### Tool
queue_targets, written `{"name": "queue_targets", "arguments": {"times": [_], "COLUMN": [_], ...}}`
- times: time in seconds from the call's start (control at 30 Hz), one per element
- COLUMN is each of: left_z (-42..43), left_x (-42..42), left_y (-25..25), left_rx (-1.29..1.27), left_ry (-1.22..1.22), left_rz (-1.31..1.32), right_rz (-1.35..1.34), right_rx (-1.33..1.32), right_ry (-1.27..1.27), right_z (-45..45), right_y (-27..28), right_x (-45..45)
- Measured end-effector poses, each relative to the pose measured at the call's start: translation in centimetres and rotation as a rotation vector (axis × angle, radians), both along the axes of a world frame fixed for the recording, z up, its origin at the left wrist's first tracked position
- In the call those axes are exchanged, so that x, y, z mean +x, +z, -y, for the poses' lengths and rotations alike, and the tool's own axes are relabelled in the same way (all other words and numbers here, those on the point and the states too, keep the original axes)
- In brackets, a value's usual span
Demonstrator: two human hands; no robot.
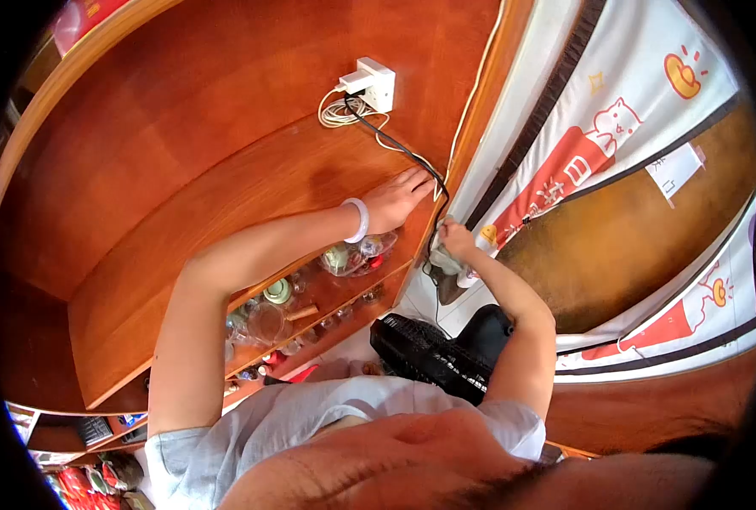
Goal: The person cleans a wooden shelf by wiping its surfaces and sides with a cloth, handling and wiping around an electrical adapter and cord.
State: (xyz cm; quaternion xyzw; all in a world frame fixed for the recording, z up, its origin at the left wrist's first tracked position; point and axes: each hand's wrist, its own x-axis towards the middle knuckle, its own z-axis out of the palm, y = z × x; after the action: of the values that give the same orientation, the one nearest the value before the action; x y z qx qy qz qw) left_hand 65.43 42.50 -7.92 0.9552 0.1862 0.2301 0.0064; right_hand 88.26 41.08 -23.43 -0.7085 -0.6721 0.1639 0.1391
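My left hand (pixel 399 200), with a pale bangle (pixel 358 219) at the wrist, lies on the wooden shelf (pixel 250 183), its fingers stretched toward the black cable (pixel 403 151) at the corner. Just right of the shelf's end, my right hand (pixel 457 239) is closed on what looks like a greyish cloth (pixel 446 260) hanging below it. The black cable passes close by that hand and runs downward. What lies under the right fingers is partly hidden.
A white plug adapter (pixel 376 83) sits on the back panel with a coiled white cord (pixel 337 114). Jars and glassware (pixel 267 321) fill the shelf below. A black fan-like appliance (pixel 433 353) stands on the floor. A printed curtain (pixel 569 161) hangs at right.
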Motion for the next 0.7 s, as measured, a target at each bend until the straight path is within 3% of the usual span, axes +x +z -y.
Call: {"name": "queue_targets", "arguments": {"times": [0.07,0.13,0.23,0.3,0.37,0.53,0.6,0.63,0.7], "left_z": [0.2,-0.6,-3.3,-3.9,-2.7,1.2,4.2,5.6,9.2], "left_x": [-0.1,-0.1,-1.2,-3.6,-6.3,-13.6,-16.1,-16.9,-18.5], "left_y": [0.8,0.2,1.4,2.8,5.0,8.9,9.3,9.1,8.6], "left_rx": [-0.072,-0.177,-0.630,-0.613,-1.011,-0.947,-0.491,-0.550,-0.455], "left_ry": [0.011,0.002,-0.187,-0.167,-0.030,0.179,0.222,0.347,0.355], "left_rz": [-0.033,-0.046,0.068,0.226,0.348,0.341,0.249,0.192,0.129], "right_rz": [-0.084,-0.104,-0.236,-0.283,-0.296,-0.177,-0.101,-0.099,-0.086], "right_rx": [0.121,0.291,0.417,0.469,0.520,0.578,0.719,0.719,0.672], "right_ry": [-0.050,-0.054,0.034,0.132,0.224,0.382,0.441,0.474,0.539], "right_z": [-0.1,2.7,6.4,8.4,8.9,6.2,6.1,6.2,7.4], "right_y": [0.9,6.2,13.0,16.7,18.3,15.5,15.0,15.3,15.9], "right_x": [1.7,1.4,-0.2,-2.8,-5.7,-11.0,-13.2,-14.2,-16.6]}}
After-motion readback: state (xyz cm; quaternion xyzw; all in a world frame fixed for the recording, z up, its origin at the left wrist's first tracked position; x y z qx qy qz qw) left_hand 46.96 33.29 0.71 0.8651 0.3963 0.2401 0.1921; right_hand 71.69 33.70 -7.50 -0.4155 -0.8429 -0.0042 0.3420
